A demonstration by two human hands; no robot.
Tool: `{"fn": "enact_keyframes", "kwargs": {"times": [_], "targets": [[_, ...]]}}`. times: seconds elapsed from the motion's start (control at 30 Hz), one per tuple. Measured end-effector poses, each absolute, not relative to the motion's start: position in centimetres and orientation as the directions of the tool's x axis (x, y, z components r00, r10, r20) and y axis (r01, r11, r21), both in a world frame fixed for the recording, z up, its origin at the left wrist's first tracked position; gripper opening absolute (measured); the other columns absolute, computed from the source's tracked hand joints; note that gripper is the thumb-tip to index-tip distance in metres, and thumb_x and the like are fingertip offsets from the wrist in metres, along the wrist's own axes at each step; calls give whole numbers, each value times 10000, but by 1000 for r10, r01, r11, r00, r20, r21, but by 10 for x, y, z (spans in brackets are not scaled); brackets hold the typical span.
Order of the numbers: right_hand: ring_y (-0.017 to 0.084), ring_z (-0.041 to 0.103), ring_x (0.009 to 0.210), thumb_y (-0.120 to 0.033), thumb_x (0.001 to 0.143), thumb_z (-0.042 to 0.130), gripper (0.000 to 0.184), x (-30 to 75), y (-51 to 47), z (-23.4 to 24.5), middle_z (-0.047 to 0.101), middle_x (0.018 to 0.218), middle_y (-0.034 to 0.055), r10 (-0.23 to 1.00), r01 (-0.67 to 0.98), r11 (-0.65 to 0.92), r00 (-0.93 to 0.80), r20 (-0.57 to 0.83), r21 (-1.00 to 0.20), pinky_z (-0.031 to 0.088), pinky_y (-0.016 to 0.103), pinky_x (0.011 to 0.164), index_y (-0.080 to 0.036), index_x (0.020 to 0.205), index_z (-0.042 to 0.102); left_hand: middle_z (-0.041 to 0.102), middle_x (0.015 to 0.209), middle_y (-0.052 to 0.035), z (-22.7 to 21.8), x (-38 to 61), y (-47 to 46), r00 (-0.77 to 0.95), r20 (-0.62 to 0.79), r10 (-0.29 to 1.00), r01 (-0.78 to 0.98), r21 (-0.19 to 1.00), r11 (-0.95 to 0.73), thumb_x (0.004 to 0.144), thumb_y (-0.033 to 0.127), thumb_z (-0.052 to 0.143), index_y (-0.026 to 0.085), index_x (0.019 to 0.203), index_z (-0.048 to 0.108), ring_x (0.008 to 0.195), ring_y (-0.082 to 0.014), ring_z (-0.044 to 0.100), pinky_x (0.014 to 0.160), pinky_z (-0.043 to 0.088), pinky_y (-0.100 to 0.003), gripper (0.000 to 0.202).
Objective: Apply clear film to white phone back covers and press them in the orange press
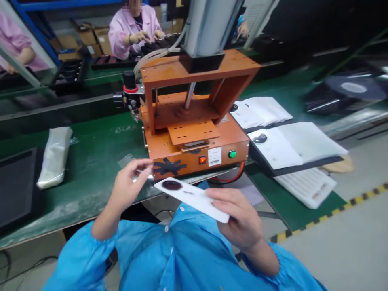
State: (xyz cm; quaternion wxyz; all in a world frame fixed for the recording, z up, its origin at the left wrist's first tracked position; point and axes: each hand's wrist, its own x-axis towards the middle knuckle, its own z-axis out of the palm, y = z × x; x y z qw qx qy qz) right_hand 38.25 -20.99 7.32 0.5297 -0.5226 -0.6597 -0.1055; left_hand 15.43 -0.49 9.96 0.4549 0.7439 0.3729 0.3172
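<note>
Your right hand [242, 216] grips a white phone back panel [191, 199] at the end away from its dark camera window [171, 184]; the fingers are closed over that end, and the rest of the panel projects free toward your left side. The panel is above your lap, in front of the bench edge and below the orange pneumatic press [194, 131], with its face up and its camera end inclined away from you. Your left hand [129, 182] is near the camera end but apart from it; its thumb and forefinger form a narrow pinch. A clear, glinting shape lies just beside those fingers, and you cannot tell from this view whether they hold it. The step in hand appears to be handling the single panel ahead of the press, off any support. In judgement, the next move calls for a steady right-hand grip, a level panel and left fingers kept off the camera window. Because the grip is at one end only, the camera end may dip or swing. To your right, further white panels [274, 147] lie beside the press, apart from both hands.
</note>
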Motion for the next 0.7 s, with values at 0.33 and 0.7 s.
{"fn": "enact_keyframes", "kwargs": {"times": [0.33,0.7], "targets": [[229,843,919,-54,892,755,238,432,-248,62,854,1030,39,339,964,82,212,917,-253,640,345,787,-221,1039,671,727,870,-48,119,258,30,582,-125,804,225,974,-12,717,525,872,171,1014,683,582,-113,627,395,269,-169,500],[230,834,1031,-37,974,604,241,452,-223,59,857,1047,75,348,1000,-31,12,937,-2,565,341,821,-180,1142,700,577,682,28,123,343,43,396,-152,905,-6,986,169,747,249,741,213,822,569,529,-92,513,416,173,-188,190]]}}
